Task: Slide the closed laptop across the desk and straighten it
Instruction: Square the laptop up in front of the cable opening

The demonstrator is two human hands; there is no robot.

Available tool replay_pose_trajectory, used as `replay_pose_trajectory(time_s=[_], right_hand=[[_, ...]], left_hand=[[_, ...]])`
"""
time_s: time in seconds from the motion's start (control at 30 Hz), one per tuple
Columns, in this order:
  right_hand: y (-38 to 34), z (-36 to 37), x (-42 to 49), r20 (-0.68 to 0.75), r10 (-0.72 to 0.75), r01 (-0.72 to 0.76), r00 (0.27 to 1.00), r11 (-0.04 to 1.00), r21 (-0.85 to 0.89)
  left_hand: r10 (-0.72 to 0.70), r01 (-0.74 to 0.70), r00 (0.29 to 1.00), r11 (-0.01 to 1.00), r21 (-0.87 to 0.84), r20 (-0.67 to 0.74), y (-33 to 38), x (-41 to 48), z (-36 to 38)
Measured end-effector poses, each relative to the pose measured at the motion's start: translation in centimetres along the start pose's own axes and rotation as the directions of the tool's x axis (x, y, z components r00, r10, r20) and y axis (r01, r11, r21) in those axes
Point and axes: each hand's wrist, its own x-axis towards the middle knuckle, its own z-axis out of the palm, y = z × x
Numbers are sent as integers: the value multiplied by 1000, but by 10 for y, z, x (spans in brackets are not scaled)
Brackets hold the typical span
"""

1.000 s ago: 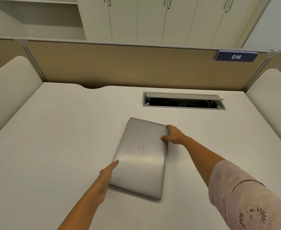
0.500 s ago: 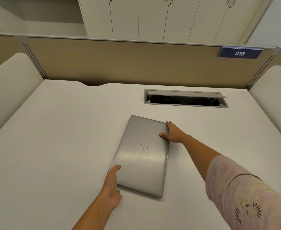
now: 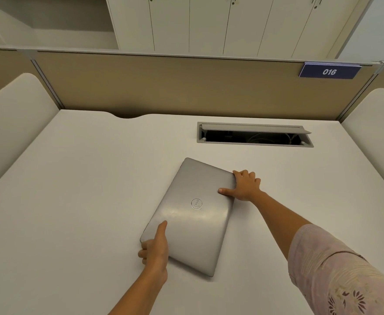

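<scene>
A closed silver laptop (image 3: pixel 193 214) with a round logo on its lid lies flat on the white desk (image 3: pixel 84 189), turned at an angle to the desk's edges. My left hand (image 3: pixel 155 245) grips its near left corner, thumb on the lid and fingers curled around the edge. At the far right corner my right hand (image 3: pixel 245 186) holds the side edge, thumb resting on the lid and fingers down on the desk beside it.
An open cable hatch (image 3: pixel 254 135) is set into the desk just beyond the laptop. A tan partition (image 3: pixel 163 85) with a blue "016" sign (image 3: pixel 329 71) closes off the back. Padded white dividers (image 3: pixel 11 123) flank both sides.
My left hand has slid down the laptop's left edge and closed on the near left corner. The laptop has rotated slightly clockwise, its far end swinging to the right.
</scene>
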Motion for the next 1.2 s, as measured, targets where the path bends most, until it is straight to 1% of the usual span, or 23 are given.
replay_pose_trajectory(time_s=[0.1, 0.2, 0.37, 0.5, 0.63, 0.9, 1.0, 1.2], right_hand=[[9, 7, -11, -34, 77, -72, 996, 990, 120], [18, 16, -26, -75, 167, -143, 983, 956, 254], [26, 30, -49, -119, 299, -253, 947, 920, 298], [32, 36, -68, -163, 346, -280, 924, 903, 326], [40, 33, -87, -127, 352, -261, 927, 852, 454], [38, 35, -117, -32, 413, -368, 910, 842, 395], [40, 38, -126, 19, 406, -382, 914, 840, 386], [49, 41, -139, 144, 340, -368, 929, 888, 275]], left_hand=[[85, -80, 995, 993, 88, -56, 11, 11, 3], [163, -149, 984, 976, 157, -76, 25, 26, 8], [206, -185, 978, 935, 303, -38, 54, 46, 16], [250, -232, 968, 894, 384, 5, 74, 56, 26], [307, -290, 951, 853, 434, 34, 89, 62, 38], [391, -377, 915, 743, 554, 99, 108, 68, 59], [425, -422, 895, 703, 573, 138, 109, 74, 62], [469, -512, 849, 617, 597, 244, 106, 86, 63]])
